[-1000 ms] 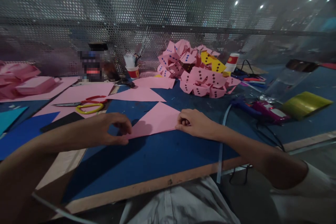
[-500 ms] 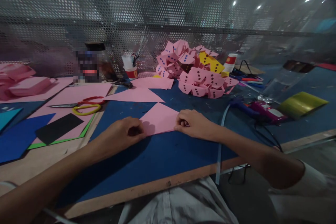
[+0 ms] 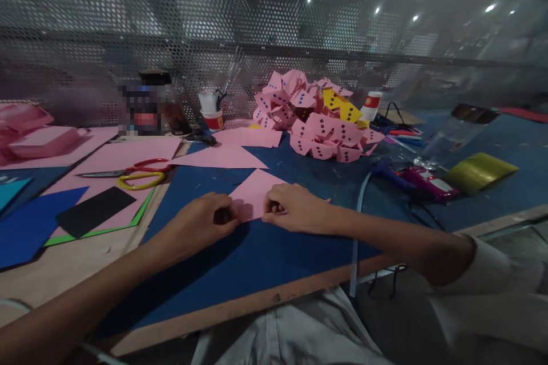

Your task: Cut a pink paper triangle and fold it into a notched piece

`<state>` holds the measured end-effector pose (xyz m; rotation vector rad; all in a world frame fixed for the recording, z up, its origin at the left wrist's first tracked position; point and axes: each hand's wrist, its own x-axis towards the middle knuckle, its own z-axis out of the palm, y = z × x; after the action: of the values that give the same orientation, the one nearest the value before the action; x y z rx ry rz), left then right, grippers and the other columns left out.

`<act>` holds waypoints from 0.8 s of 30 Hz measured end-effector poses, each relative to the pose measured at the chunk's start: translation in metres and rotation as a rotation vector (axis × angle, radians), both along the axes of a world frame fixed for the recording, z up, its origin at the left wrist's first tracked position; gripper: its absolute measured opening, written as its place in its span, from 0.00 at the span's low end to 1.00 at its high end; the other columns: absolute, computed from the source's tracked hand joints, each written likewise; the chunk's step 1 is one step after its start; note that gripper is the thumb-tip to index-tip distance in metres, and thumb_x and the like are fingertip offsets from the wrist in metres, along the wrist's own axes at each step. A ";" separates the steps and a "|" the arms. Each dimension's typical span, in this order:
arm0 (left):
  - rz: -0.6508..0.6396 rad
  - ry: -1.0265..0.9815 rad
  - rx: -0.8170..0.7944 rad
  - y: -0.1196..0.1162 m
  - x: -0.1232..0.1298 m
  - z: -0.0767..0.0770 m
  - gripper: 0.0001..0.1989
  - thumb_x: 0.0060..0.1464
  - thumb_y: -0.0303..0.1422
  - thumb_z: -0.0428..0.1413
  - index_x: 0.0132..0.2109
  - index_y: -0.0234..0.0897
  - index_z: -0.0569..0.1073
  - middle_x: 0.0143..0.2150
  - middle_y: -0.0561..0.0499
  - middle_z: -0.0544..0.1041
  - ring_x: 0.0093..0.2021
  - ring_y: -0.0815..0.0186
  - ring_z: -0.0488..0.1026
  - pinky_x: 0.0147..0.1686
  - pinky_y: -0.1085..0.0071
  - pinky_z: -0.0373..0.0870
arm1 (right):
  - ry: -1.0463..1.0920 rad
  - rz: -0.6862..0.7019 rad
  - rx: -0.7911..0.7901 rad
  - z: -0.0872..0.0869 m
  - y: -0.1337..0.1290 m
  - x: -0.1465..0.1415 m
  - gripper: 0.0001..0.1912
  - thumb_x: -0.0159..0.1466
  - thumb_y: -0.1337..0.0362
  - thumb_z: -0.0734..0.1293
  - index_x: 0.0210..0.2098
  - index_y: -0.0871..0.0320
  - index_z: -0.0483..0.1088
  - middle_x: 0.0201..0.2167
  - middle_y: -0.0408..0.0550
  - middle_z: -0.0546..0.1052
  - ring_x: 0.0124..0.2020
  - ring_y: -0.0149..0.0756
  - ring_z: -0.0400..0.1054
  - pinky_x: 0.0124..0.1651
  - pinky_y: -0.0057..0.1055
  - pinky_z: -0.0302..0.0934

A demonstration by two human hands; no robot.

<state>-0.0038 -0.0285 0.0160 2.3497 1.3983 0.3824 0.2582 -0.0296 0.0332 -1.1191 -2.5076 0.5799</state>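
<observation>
A folded sheet of pink paper point(image 3: 253, 189) lies on the blue tabletop, its pointed corner facing away from me. My left hand point(image 3: 210, 215) pinches its left end between thumb and fingers. Along the near folded edge, my right hand point(image 3: 295, 208) is closed with curled fingers gripping the paper. The right hand covers much of the sheet's right part; a small tip shows beyond the wrist. Just past the sheet lies a flat pink paper piece point(image 3: 220, 157).
Scissors point(image 3: 143, 174) and coloured sheets point(image 3: 43, 217) lie at left. Behind are pink paper pieces with dark squares point(image 3: 325, 134) and a paper cup point(image 3: 212, 117) holding tools. A purple glue gun point(image 3: 428, 182), yellow roll point(image 3: 482, 172) and clear jar point(image 3: 458, 131) are at right.
My right hand has slid left along the paper's near edge, closer to my left hand. My left hand stays at the left end. The view has shifted slightly.
</observation>
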 end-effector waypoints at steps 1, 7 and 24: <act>-0.001 0.003 0.011 0.000 -0.001 -0.002 0.12 0.58 0.43 0.55 0.34 0.39 0.75 0.32 0.50 0.77 0.33 0.61 0.74 0.34 0.67 0.63 | 0.006 0.009 0.010 -0.002 0.000 -0.005 0.04 0.66 0.63 0.71 0.37 0.58 0.77 0.37 0.45 0.80 0.39 0.34 0.70 0.42 0.31 0.55; -0.039 -0.035 0.111 -0.005 0.005 -0.004 0.11 0.60 0.41 0.55 0.34 0.40 0.73 0.32 0.50 0.77 0.34 0.61 0.72 0.35 0.67 0.61 | 0.016 -0.088 0.111 -0.016 0.001 -0.020 0.03 0.62 0.67 0.68 0.33 0.58 0.75 0.33 0.44 0.79 0.35 0.33 0.67 0.40 0.32 0.53; 0.045 0.035 0.159 -0.006 0.033 0.001 0.11 0.61 0.38 0.54 0.32 0.40 0.74 0.29 0.50 0.76 0.32 0.60 0.70 0.31 0.66 0.57 | -0.044 -0.118 0.172 -0.019 -0.001 -0.023 0.04 0.61 0.63 0.67 0.33 0.56 0.71 0.36 0.46 0.79 0.37 0.36 0.68 0.40 0.34 0.53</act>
<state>0.0290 -0.0348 0.0175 2.4658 1.4889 0.4835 0.2348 -0.0308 0.0140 -1.2152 -2.4530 0.3042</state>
